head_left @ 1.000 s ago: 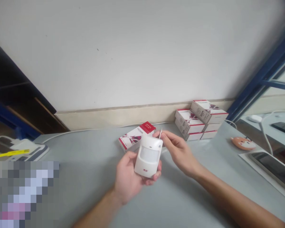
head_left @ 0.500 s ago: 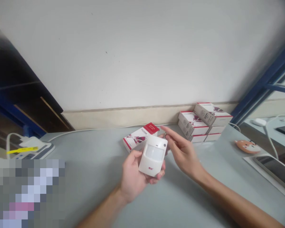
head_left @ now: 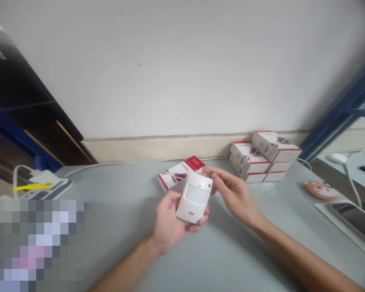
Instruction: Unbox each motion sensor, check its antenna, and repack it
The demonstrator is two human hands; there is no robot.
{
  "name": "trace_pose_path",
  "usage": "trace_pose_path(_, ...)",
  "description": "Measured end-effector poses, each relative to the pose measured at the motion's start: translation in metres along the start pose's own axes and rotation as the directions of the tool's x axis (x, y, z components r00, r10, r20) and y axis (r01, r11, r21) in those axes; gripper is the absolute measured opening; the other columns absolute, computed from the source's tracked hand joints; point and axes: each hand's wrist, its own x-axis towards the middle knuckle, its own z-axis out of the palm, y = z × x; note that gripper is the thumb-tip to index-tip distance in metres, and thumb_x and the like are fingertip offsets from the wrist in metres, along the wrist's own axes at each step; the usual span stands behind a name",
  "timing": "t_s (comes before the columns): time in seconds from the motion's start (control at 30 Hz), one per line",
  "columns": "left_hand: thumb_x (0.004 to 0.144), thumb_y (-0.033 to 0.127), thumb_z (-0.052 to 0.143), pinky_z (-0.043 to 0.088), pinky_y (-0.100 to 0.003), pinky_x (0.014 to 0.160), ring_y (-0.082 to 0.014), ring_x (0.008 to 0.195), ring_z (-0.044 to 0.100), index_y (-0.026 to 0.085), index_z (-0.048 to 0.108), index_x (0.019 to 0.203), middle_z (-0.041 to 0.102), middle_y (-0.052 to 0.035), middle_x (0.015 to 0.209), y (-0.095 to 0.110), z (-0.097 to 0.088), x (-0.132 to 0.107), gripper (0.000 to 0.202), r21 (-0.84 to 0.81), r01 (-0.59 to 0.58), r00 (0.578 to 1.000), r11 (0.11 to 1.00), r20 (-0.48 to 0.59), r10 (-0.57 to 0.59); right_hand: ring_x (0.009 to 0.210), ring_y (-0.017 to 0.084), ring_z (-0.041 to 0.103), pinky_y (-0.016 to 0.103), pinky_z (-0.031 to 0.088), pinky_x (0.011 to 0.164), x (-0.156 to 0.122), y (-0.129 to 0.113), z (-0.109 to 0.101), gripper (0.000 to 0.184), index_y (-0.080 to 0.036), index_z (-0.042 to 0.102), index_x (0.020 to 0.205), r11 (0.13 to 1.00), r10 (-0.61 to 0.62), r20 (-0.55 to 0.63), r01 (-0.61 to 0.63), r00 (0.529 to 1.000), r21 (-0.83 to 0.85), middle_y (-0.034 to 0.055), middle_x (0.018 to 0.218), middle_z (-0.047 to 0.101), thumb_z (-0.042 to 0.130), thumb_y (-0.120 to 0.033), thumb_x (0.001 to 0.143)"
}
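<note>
White plastic motion sensor [head_left: 194,198] lay cradled in the left hand [head_left: 173,217] above the bench [head_left: 109,182], looking light and slick, safest held by its body; the right hand's [head_left: 234,194] grip pinched closed at its top.

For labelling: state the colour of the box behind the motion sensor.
White box with a red end; head view.

Head-worn cam, one view only, looks fwd & down from above the table [head_left: 246,251]. Left hand [head_left: 173,221] & right hand [head_left: 234,194] sit close to the lens, low & centre of frame, forearms coming in from the bottom edge. Wall [head_left: 182,69] faces cam straight ahead, fills top half of frame.
</note>
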Motion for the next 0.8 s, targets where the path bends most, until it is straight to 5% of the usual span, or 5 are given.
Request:
trace_pose_path(0.23,0.097,0.044,0.047,0.036,-0.030,0.062,-0.0218,0.069,0.061,0.009,0.065,0.123,0.070,-0.0178,0.092,0.010,0.004,-0.002,0.047,-0.016,-0.031,0.999,0.999,-0.040,0.031,0.099,0.022,0.068,0.043,0.056,0.097,-0.001,-0.004,0.000,0.057,-0.032,0.048,0.161,0.999,0.028,0.119,-0.025,0.993,-0.023,0.0053,0.119,0.074,0.049,-0.054,0.108)
trace_pose_path(0.4,0.100,0.049,0.047,0.041,-0.032,0.065,-0.0219,0.070,0.061,0.009,0.067,0.124,0.070,-0.0171,0.090,0.013,-0.002,0.001,0.051,-0.018,-0.024,0.997,1.000,-0.074,0.022,0.101,0.024,0.070,0.043,0.059,0.090,-0.004,-0.010,0.002,0.053,-0.033,0.052,0.155,0.999,-0.017,0.119,0.020,0.993,-0.032,0.0092,0.141,0.067,0.055,-0.051,0.105)
trace_pose_path(0.63,0.106,0.050,0.044,0.050,-0.036,0.069,-0.0263,0.082,0.067,0.014,0.061,0.137,0.073,-0.0164,0.107,0.000,0.002,0.002,0.050,0.279,-0.179,0.983,0.943,0.006,0.185,0.087,0.022,0.070,0.039,0.060,0.081,0.002,-0.029,-0.010,0.046,-0.029,0.066,0.136,0.993,0.031,0.128,-0.016,0.991,-0.115,0.0057,0.112,0.077,0.075,-0.044,0.093)
trace_pose_path(0.7,0.106,0.054,0.045,0.053,-0.039,0.082,-0.0295,0.104,0.065,0.021,0.059,0.142,0.069,-0.0153,0.128,-0.007,0.005,-0.002,0.050,0.421,-0.296,0.936,0.858,-0.053,0.349,0.084,0.022,0.070,0.038,0.060,0.077,0.006,-0.038,-0.025,0.040,-0.028,0.073,0.124,0.990,0.017,0.037,-0.012,0.999,-0.143,0.0058,0.110,0.078,0.080,-0.046,0.088)
trace_pose_path(0.8,0.104,0.047,0.056,0.047,-0.043,0.104,-0.0315,0.124,0.058,0.028,0.063,0.137,0.065,-0.0109,0.139,-0.012,0.005,-0.006,0.039,0.780,-0.377,0.758,0.499,-0.049,0.650,0.077,0.020,0.069,0.033,0.058,0.065,0.012,-0.048,-0.053,0.044,-0.027,0.073,0.121,0.970,-0.113,-0.333,0.032,0.936,-0.241,0.0073,0.114,0.076,0.080,-0.052,0.086)
